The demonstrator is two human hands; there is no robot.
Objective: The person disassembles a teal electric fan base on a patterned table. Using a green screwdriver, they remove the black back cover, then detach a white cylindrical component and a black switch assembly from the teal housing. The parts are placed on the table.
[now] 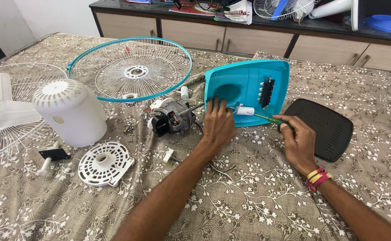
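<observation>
The teal base [249, 85] lies upturned on the table [249, 201], pinned by the left hand [217, 125]. The right hand [299, 142] grips a screwdriver [271, 119], its tip at the white capacitor [245, 110] beside the left fingers [214, 103]. A slip could jab them or nick the wires.

Glossy teal plastic fan base [249, 85], matt black plastic cover [324, 127], patterned cloth bedspread [258, 205].

Screwdriver [273, 119] at teal fan base [249, 87]

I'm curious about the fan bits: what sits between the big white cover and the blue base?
In the head view, the fan motor lies between the white motor cover and teal base.
</observation>
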